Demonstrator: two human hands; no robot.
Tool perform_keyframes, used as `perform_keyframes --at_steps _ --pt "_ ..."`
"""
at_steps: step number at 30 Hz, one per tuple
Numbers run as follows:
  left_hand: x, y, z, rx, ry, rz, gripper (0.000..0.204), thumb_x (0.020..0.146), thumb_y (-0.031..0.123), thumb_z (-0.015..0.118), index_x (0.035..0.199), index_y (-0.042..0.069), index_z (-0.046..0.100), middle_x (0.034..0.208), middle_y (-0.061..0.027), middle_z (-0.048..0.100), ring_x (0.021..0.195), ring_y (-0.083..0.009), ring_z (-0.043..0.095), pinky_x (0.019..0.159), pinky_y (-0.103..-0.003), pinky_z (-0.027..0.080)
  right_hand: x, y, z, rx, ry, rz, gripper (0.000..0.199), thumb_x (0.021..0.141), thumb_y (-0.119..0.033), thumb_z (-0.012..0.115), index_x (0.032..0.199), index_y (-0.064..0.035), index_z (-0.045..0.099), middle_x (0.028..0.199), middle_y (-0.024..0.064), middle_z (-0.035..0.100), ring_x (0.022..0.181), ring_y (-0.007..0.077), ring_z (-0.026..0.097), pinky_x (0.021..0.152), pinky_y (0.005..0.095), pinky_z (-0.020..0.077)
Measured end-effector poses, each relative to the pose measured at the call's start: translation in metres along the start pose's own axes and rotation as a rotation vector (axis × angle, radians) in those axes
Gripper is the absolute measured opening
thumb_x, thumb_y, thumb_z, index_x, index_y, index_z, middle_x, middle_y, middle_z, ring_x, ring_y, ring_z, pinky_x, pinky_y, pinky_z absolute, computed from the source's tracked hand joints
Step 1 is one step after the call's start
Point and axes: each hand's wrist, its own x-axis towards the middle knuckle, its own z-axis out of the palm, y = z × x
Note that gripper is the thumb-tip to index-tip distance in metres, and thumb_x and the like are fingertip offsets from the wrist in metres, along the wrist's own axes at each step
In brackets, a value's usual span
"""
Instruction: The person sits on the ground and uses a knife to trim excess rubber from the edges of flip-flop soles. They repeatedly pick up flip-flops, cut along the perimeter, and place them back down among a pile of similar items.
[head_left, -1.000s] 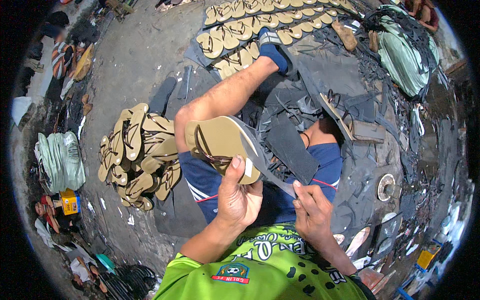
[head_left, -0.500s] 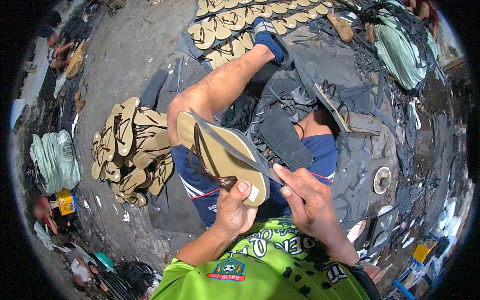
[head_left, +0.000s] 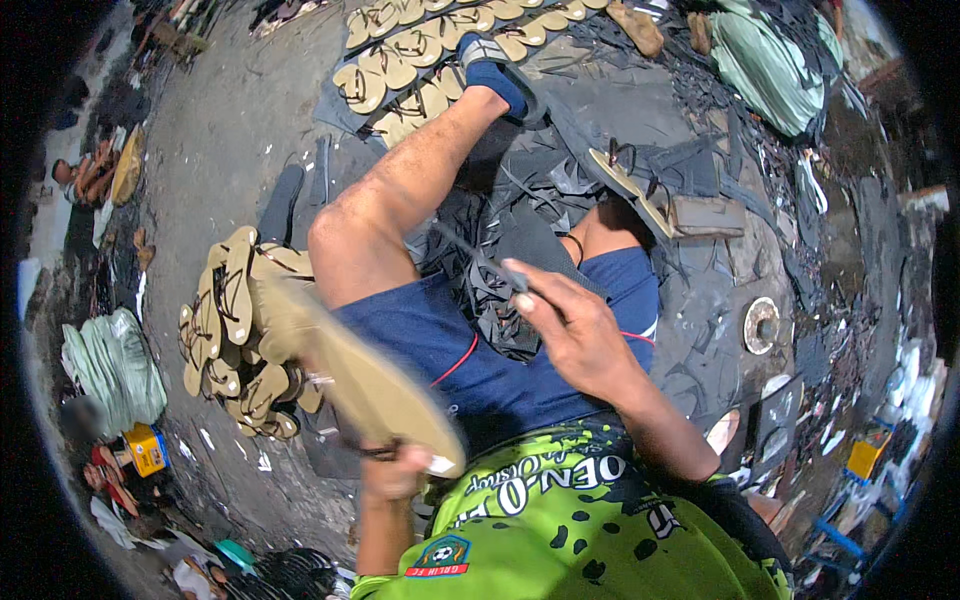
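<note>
My left hand [head_left: 395,472] grips the heel end of a tan flip-flop [head_left: 352,366], which is blurred and points out over my left thigh toward a pile of tan flip-flops [head_left: 232,340] on the ground. My right hand [head_left: 575,330] hovers above my lap in blue shorts, its fingertips pinching a thin dark tool or strap [head_left: 480,258]; which of the two I cannot tell. Black rubber straps [head_left: 530,215] lie heaped between my legs.
Rows of tan flip-flops [head_left: 420,50] lie at the far side by my foot in a blue sandal [head_left: 495,70]. Pale green sole stacks [head_left: 770,60] sit top right and more green soles [head_left: 110,365] at left. A round tin [head_left: 762,325] lies right. A yellow box [head_left: 148,448] lies lower left.
My left hand has swung the tan flip-flop from in front of me down and to the left, toward the pile. My right hand has let go of it and risen over my lap.
</note>
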Motion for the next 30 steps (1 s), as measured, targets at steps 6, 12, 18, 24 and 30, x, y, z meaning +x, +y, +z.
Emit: perform_keyframes --at_steps 6,12,18,24,30 --pt "0.032 0.073 0.031 -0.014 0.114 0.066 0.058 0.07 0.003 0.08 0.122 0.002 0.053 0.102 -0.0084 0.064 0.088 -0.0213 0.064 0.078 -0.036 0.054 -0.011 -0.013 0.001 0.387 -0.132 0.287 0.036 0.085 -0.026 0.075 0.109 0.0001 0.067 0.092 0.0062 0.068 0.079 0.0064 0.059 0.072 0.0237 0.0486" --pt "0.068 0.08 0.083 0.171 -0.123 -0.02 0.059 0.07 0.018 0.085 0.119 0.001 0.056 0.109 -0.0075 0.063 0.098 -0.0191 0.061 0.086 -0.034 0.051 0.002 -0.05 0.036 0.136 -0.13 -0.221 0.021 0.084 -0.016 0.074 0.087 0.002 0.063 0.069 0.0081 0.057 0.057 0.0163 0.055 0.055 0.0291 0.0438" --pt "0.067 0.097 0.094 0.365 -0.077 0.023 0.055 0.071 0.015 0.084 0.117 0.001 0.058 0.105 -0.0066 0.065 0.095 -0.0181 0.062 0.085 -0.034 0.052 0.01 -0.043 0.052 0.234 -0.089 -0.299 0.021 0.084 -0.016 0.072 0.086 0.0019 0.062 0.075 0.0121 0.058 0.064 0.0242 0.058 0.057 0.0357 0.0444" --pt "0.069 0.086 0.034 0.65 0.225 0.394 0.056 0.083 0.024 0.075 0.126 0.001 0.048 0.12 -0.0081 0.058 0.102 -0.0203 0.06 0.089 -0.037 0.051 0.002 -0.036 0.052 0.191 -0.069 -0.233 0.031 0.083 -0.026 0.074 0.1 -0.0015 0.065 0.089 0.0163 0.062 0.082 0.0331 0.064 0.071 0.0393 0.0497" --pt "0.105 0.119 -0.005 -0.032 0.711 0.486 0.054 0.096 0.021 0.059 0.141 0.0 0.037 0.132 -0.0093 0.053 0.118 -0.0169 0.053 0.1 -0.03 0.044 -0.017 0.06 -0.028 -0.675 0.226 0.265 0.042 0.081 -0.031 0.074 0.113 -0.0035 0.065 0.102 0.0192 0.065 0.095 0.0362 0.062 0.082 0.0401 0.0504"
